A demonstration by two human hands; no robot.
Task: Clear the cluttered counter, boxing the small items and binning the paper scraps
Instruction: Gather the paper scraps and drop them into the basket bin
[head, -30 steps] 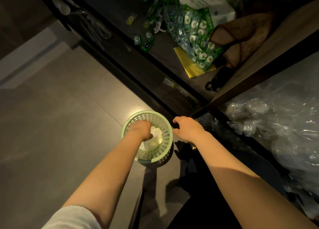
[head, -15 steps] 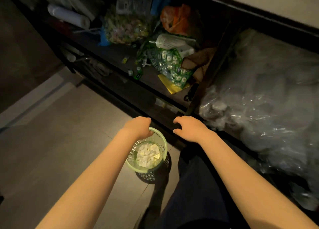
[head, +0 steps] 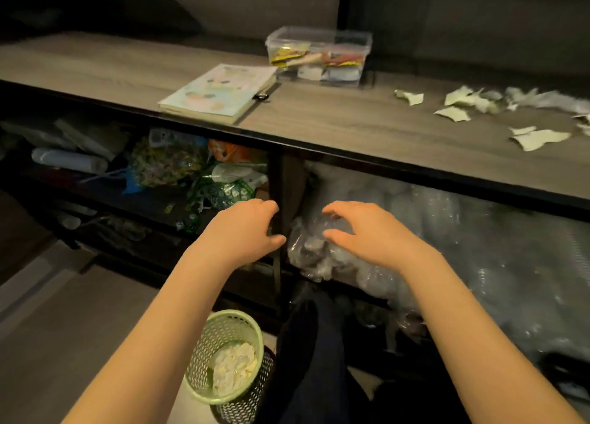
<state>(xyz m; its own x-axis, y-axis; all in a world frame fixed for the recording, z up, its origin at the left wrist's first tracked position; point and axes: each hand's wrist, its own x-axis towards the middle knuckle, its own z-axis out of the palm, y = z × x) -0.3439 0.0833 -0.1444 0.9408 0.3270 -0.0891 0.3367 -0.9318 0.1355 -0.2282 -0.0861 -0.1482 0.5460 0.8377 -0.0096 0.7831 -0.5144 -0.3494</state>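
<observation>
While both arms reach forward at waist height, a long grey wood-grain counter (head: 319, 120) with a dark front edge runs across the room from left to right. Under it, on the right, a large heap of crinkled clear plastic wrap (head: 479, 248) fills the lower shelf; on the left, a dark shelf holds bags of wrapped sweets and rolled paper.

A pale pastel-covered book (head: 220, 89) lies flat on the counter near its front edge. Just behind it and to the right stands a clear rectangular plastic box (head: 319, 56), open at the top and already holding colourful small packets. Well to the right of the box, torn pale paper scraps (head: 463, 104) lie scattered over the counter top.

On the floor, close to the person's dark trouser legs, sits a round pale-green mesh waste basket (head: 226, 356) with a pile of white scraps in its bottom.

The left hand (head: 242, 228) and right hand (head: 360, 228) hover side by side below the counter edge, palms down. Both sets of fingers are loosely curled and spread, holding nothing.

The binning step appears to be underway: some scraps are in the basket, many remain on the counter. The next move likely calls for raising a hand to the right, pinching up the thin, light scraps, and carrying them down to the basket without letting any flutter away.
</observation>
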